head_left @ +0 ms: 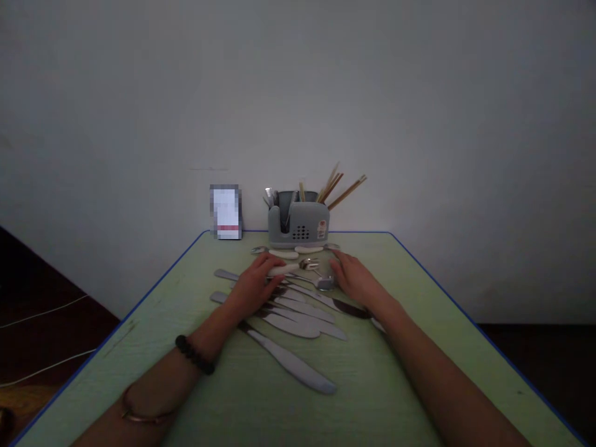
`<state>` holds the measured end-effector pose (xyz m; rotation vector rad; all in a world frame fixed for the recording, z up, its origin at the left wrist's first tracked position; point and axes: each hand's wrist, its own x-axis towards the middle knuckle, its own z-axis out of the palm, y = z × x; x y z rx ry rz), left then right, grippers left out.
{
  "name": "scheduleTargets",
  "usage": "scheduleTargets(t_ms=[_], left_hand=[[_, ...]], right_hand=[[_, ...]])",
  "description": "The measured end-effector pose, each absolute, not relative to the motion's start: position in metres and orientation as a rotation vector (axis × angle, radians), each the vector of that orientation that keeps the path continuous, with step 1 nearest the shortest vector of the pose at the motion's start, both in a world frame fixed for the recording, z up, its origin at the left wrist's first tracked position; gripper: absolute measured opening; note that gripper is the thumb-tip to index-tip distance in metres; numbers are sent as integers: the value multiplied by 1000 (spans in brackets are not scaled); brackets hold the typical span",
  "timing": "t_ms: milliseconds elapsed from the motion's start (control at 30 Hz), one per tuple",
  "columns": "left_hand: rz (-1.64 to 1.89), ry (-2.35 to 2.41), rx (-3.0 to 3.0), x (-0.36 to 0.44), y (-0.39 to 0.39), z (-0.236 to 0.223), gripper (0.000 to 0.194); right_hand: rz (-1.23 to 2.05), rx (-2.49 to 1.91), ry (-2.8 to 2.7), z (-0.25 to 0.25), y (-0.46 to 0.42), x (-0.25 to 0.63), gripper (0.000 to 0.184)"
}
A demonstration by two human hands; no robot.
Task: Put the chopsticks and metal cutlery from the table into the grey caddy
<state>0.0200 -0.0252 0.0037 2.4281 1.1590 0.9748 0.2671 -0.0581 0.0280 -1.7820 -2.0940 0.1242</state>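
Observation:
My left hand (257,282) grips the white handle of a fork (298,267), its tines pointing right, just above the table. My right hand (356,279) rests palm down beside it, fingers stretched flat over a spoon (325,284) and the tips of the knives. Several table knives (298,313) lie fanned out on the green table (395,372) under and in front of both hands. One long knife (291,363) lies nearest me.
A grey cutlery caddy (298,226) with chopsticks (342,186) and utensils stands at the table's far edge against the wall. A small card (226,212) stands to its left. More white-handled pieces (284,253) lie before the caddy. The table has a blue rim.

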Motion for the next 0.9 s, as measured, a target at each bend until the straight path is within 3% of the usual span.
scheduleTargets(t_ms=[233,367,533,900], left_hand=[[892,1182,2493,18,-26,1,24],[883,1220,2535,17,-24,-4,23],[916,1220,2626,17,-23,-4,26],[900,1084,2786,24,-29,0,25]], right_hand=[[529,-2007,-2154,47,-70,299,25],[467,-2069,-2238,54,-75,284,14],[253,-2214,-2289,58,-80,267,19],[369,-2127,-2180,51,-70,278,29]])
